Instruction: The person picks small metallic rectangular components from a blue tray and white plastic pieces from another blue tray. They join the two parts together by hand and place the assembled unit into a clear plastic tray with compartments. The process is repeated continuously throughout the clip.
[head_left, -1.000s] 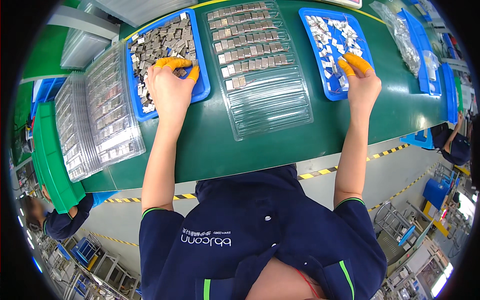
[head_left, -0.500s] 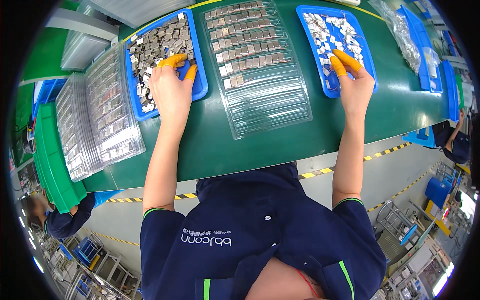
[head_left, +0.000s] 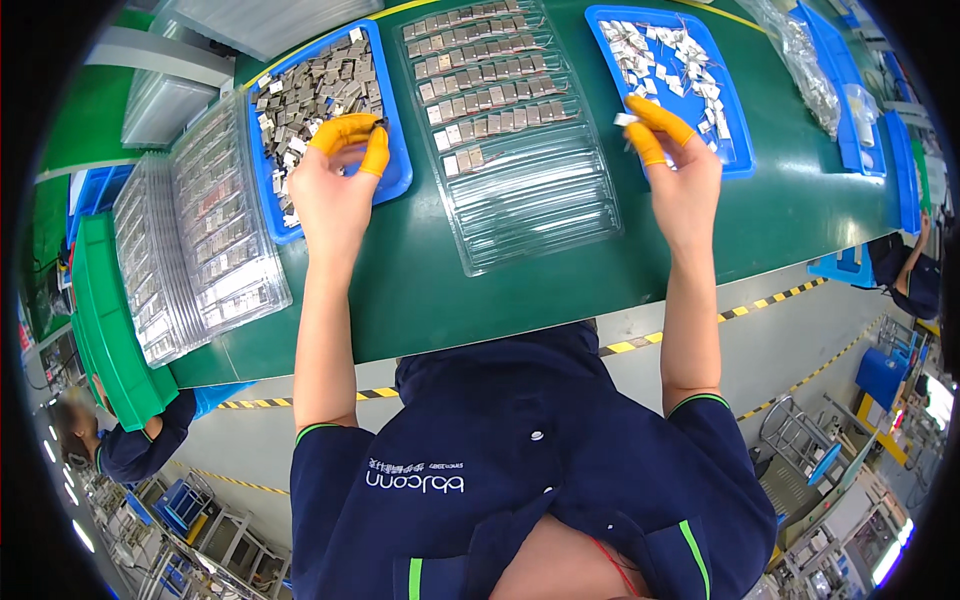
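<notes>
Yellow finger covers sit on the thumb and fingers of both hands. My left hand (head_left: 335, 190) is over the front right of a blue tray (head_left: 400, 165) full of small grey metal-cased parts (head_left: 310, 90). Its thumb and forefinger pinch a small dark part (head_left: 380, 123). My right hand (head_left: 685, 190) pinches a small white connector (head_left: 625, 119) at the left edge of a second blue tray (head_left: 742, 165), which holds white connectors with thin wires (head_left: 690, 60). Between the hands lies a clear blister tray (head_left: 530, 215), its far rows filled with grey parts and the nearer slots bare.
Stacked clear blister trays (head_left: 215, 240) stand at the left of the green table (head_left: 480, 315), beside a green bin (head_left: 115, 330). At the far right are a plastic bag (head_left: 800, 80) and blue trays (head_left: 845, 110). Other people work at both sides.
My right hand has lifted from its tray and moved left with a white connector. My left hand's fingers have closed on a small dark part and drawn slightly back from the pile.
</notes>
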